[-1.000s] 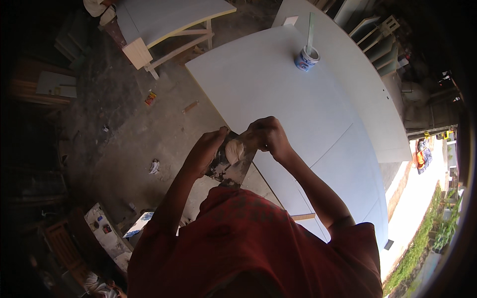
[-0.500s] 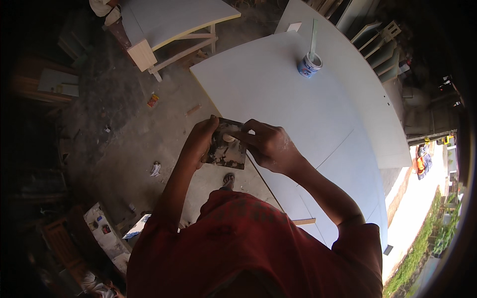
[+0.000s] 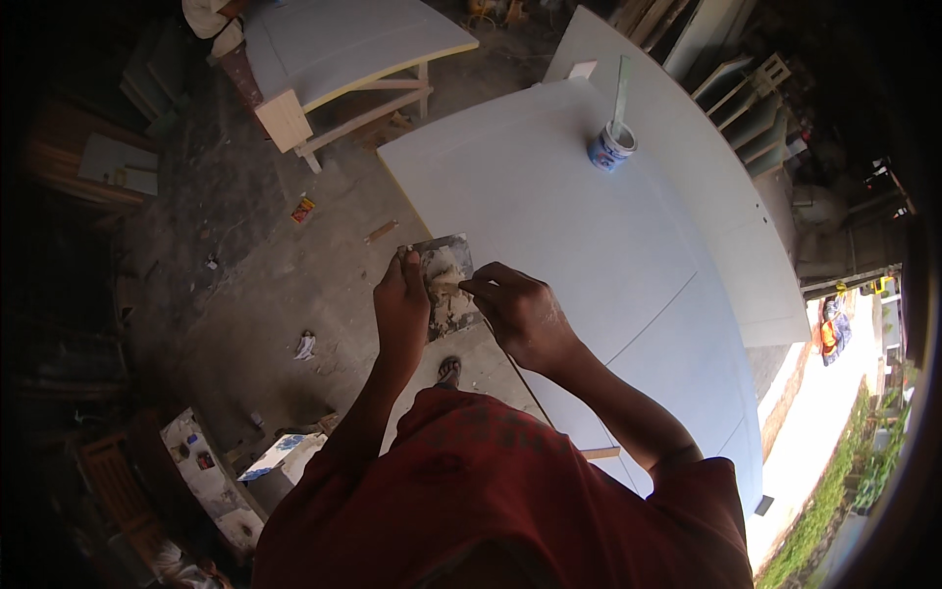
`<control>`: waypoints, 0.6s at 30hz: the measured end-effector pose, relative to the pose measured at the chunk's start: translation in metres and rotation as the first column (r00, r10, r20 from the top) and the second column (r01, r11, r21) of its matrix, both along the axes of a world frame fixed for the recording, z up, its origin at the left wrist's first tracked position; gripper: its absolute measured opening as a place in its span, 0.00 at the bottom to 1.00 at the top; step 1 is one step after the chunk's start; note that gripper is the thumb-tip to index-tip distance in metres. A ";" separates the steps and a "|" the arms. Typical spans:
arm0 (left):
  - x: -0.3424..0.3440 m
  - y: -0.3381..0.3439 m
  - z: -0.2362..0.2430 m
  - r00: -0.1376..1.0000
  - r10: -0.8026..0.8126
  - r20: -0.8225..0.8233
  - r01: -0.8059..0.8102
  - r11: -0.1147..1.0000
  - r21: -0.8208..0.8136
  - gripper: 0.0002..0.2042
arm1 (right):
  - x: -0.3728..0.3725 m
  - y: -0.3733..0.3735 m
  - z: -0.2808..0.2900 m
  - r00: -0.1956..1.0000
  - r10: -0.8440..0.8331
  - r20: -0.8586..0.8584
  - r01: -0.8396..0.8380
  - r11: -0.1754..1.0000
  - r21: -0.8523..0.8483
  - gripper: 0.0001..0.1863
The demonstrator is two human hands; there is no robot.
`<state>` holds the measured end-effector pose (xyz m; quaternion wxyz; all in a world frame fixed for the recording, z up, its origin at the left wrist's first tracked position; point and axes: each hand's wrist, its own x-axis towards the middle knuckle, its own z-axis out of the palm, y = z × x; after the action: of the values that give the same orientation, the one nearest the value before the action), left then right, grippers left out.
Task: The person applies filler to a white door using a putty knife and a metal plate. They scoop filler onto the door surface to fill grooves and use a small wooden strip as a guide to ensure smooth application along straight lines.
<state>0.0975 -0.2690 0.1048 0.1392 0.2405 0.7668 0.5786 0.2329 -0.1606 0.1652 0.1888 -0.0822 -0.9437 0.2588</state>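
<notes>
My left hand [image 3: 402,299] grips the left side of a square, stained metal plate [image 3: 449,250], which has pale, creamy paste [image 3: 442,277] smeared over it. My right hand [image 3: 520,314] is closed, its fingertips reaching over the plate's right side at the paste; whatever it holds is too small to make out. Both hands are above the near left edge of a large white board [image 3: 510,167]. A tin [image 3: 610,149] with a pale green flat stick [image 3: 622,93] upright in it stands on that board's far part.
Another white board [image 3: 353,44] lies on wooden trestles [image 3: 368,118], a person [image 3: 216,25] at its left end. Leaning panels [image 3: 746,108] stand at the right. A small packet [image 3: 302,209] and wooden scrap [image 3: 381,231] lie on the concrete floor [image 3: 255,285]. My sandalled foot [image 3: 448,370] shows below.
The plate has turned and shifted slightly right and up since the first frame. My right hand has come lower, its fingers moving from the plate's top corner to the paste at its right side.
</notes>
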 end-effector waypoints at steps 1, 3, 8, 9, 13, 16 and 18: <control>0.001 -0.003 0.003 1.000 -0.010 -0.007 0.010 1.000 -0.027 0.18 | 0.000 0.003 0.004 1.000 -0.019 0.001 0.019 1.000 -0.011 0.16; 0.001 -0.003 0.007 0.999 -0.017 -0.046 0.019 0.999 0.029 0.18 | 0.001 -0.010 -0.002 1.000 -0.006 -0.026 0.005 0.999 -0.053 0.15; 0.002 -0.002 0.005 0.996 -0.040 -0.085 0.043 0.998 0.034 0.17 | -0.001 -0.001 0.008 0.998 -0.036 -0.060 0.034 0.999 -0.038 0.13; 0.003 0.001 0.008 0.993 -0.050 -0.108 0.054 0.998 0.035 0.17 | 0.001 -0.009 0.006 0.997 -0.037 -0.062 0.032 0.997 -0.077 0.13; -0.005 0.000 -0.008 0.977 -0.132 0.166 0.116 0.988 0.100 0.18 | 0.015 0.015 0.005 0.995 0.091 -0.031 -0.096 0.978 -0.186 0.16; -0.013 -0.002 0.001 0.671 -0.376 0.639 0.177 0.918 0.355 0.18 | 0.037 0.027 0.015 0.975 0.177 -0.134 -0.188 0.980 -0.071 0.23; -0.016 -0.001 0.012 0.301 -0.522 0.798 0.151 0.852 0.501 0.20 | 0.047 0.026 -0.008 0.944 0.197 -0.265 -0.209 0.978 -0.018 0.31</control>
<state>0.0816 -0.2701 0.1167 0.6157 0.0577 0.3795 0.6882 0.2798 -0.1346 0.1567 0.2821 0.0459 -0.9078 0.3070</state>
